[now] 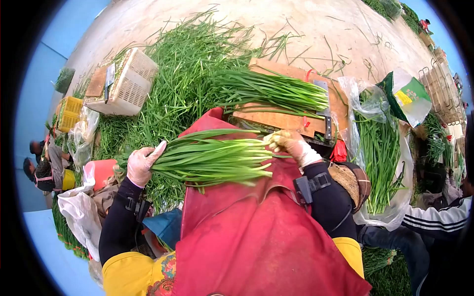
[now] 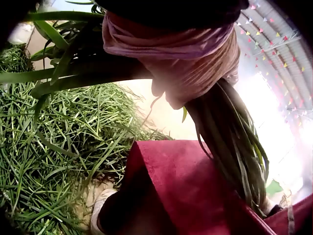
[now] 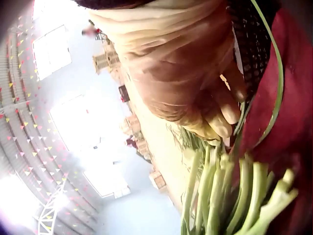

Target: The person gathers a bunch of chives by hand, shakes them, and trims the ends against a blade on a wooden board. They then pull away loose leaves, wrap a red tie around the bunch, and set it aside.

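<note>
A bunch of long green leafy stalks (image 1: 212, 155) lies across above the red apron (image 1: 256, 222). The gloved left hand (image 1: 142, 165) grips its leafy end at the left; in the left wrist view that hand (image 2: 181, 68) has its fingers wrapped round the leaves (image 2: 230, 142). At the pale stem ends, the gloved right hand (image 1: 291, 144) pinches a stalk at the upper edge of the bunch. In the right wrist view the right hand (image 3: 181, 73) has curled fingers beside the cut pale stems (image 3: 215, 196).
Another bunch (image 1: 281, 91) lies on a wooden board (image 1: 256, 113) with a cleaver (image 1: 323, 106). Loose leaves (image 1: 187, 64) cover the floor beyond. A crate (image 1: 133, 79) with a knife (image 1: 108, 81) stands at left, a plastic bag of stalks (image 1: 377, 158) at right. People sit at both sides.
</note>
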A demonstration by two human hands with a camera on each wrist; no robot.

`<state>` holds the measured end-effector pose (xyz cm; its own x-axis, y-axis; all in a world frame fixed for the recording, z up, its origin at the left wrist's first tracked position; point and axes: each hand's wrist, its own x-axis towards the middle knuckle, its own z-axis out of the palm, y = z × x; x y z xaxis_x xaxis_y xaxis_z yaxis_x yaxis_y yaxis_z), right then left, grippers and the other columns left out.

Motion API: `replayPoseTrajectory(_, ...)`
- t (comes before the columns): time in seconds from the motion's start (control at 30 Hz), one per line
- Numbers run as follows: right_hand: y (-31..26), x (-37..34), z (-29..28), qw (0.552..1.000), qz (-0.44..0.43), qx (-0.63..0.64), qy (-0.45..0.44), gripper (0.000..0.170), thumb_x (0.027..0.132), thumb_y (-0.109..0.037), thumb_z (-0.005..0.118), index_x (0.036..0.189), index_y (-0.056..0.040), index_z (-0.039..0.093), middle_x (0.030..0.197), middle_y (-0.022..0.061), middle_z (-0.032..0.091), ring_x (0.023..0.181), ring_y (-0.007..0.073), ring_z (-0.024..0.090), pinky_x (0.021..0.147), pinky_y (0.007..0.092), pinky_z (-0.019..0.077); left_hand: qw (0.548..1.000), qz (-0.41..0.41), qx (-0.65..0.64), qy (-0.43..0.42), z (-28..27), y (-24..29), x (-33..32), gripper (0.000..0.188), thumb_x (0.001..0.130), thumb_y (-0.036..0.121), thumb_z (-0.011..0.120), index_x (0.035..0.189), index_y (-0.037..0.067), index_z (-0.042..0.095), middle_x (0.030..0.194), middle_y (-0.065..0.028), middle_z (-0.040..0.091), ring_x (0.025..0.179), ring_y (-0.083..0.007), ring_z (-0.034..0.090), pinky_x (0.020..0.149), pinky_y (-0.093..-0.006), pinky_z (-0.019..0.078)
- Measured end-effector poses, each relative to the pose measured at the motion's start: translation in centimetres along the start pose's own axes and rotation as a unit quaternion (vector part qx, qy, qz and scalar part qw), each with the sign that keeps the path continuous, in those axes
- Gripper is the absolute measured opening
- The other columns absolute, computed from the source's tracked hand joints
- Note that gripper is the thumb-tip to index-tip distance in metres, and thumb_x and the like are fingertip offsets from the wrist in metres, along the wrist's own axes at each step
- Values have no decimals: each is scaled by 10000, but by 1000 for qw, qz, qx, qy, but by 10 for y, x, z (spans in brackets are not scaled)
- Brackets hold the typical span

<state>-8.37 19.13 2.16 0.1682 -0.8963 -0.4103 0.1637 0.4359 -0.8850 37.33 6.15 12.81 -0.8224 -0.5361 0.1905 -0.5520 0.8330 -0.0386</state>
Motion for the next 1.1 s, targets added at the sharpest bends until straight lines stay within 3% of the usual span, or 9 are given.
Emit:
replayPoseTrajectory(0.13, -3, -16, -4, 993, 23, 110, 28, 405, 965, -361, 477, 1153, -56, 666, 899, 2, 648, 710, 55, 549, 629, 185, 448, 1000, 3, -10, 22, -4, 7, 7, 696, 688, 45, 670, 1337, 269, 558, 898, -78, 667, 760, -263, 652, 649, -380, 504)
replayPoseTrajectory(0.33, 9, 12, 5, 919, -174, -333, 118, 176, 861, -153, 587, 931, -58, 718, 807, 83, 682, 687, 147, 605, 642, 282, 479, 999, -18, -33, 9, 5, 7, 1, 753, 665, -37, 626, 1354, 255, 543, 871, -92, 650, 721, -292, 636, 627, -382, 500)
replayPoseTrajectory(0.53, 14, -9, -22, 985, 105, 113, 70, 383, 966, -374, 513, 1018, -36, 685, 726, 9, 623, 565, 100, 523, 528, 245, 429, 997, -51, -47, 26, 21, 13, -15, 868, 584, -106, 619, 1373, 242, 520, 851, -96, 621, 697, -316, 606, 614, -395, 491)
replayPoseTrajectory(0.67, -16, -3, 38, 986, -30, 150, 66, 345, 920, -264, 571, 1147, -6, 597, 902, 39, 663, 785, 134, 609, 681, 238, 491, 997, -53, -51, 24, 28, 11, -13, 852, 591, -89, 631, 1370, 240, 522, 836, -108, 611, 700, -327, 604, 610, -401, 487)
replayPoseTrajectory(0.7, -15, 8, 39, 972, -200, -120, 21, 333, 879, -124, 591, 1193, -13, 570, 966, 47, 674, 885, 143, 626, 759, 245, 502, 997, -45, -47, 29, 28, 9, -13, 846, 595, -84, 635, 1369, 239, 523, 835, -110, 608, 695, -328, 602, 606, -402, 484)
replayPoseTrajectory(0.73, -8, 19, 44, 980, -84, 180, -7, 321, 855, -24, 576, 1176, -12, 576, 988, 57, 678, 879, 138, 639, 769, 246, 510, 998, -36, -42, 33, 26, 8, -12, 839, 599, -79, 640, 1367, 238, 524, 833, -111, 605, 690, -329, 600, 602, -403, 481)
replayPoseTrajectory(0.8, -6, 16, 46, 971, -55, 226, 56, 257, 853, -21, 573, 1108, -8, 606, 970, 62, 677, 853, 143, 648, 748, 259, 521, 998, -45, -49, 20, 22, 12, -10, 829, 609, -73, 647, 1368, 237, 524, 835, -109, 602, 693, -326, 600, 606, -400, 481)
replayPoseTrajectory(1.03, 7, 8, -2, 962, -80, 155, 212, 168, 857, -84, 596, 991, -35, 685, 740, 2, 646, 586, 57, 538, 515, 171, 408, 987, -97, -125, 11, 46, 13, -23, 775, 664, -49, 662, 1373, 230, 520, 832, -102, 591, 732, -309, 608, 649, -378, 494)
replayPoseTrajectory(1.1, 34, 15, -32, 984, -7, 145, 99, 196, 857, -153, 598, 993, -53, 698, 740, -2, 649, 591, 76, 551, 539, 191, 424, 987, -90, -133, 16, 45, 15, -24, 764, 670, -48, 668, 1375, 207, 522, 850, -108, 593, 735, -303, 610, 658, -369, 498)
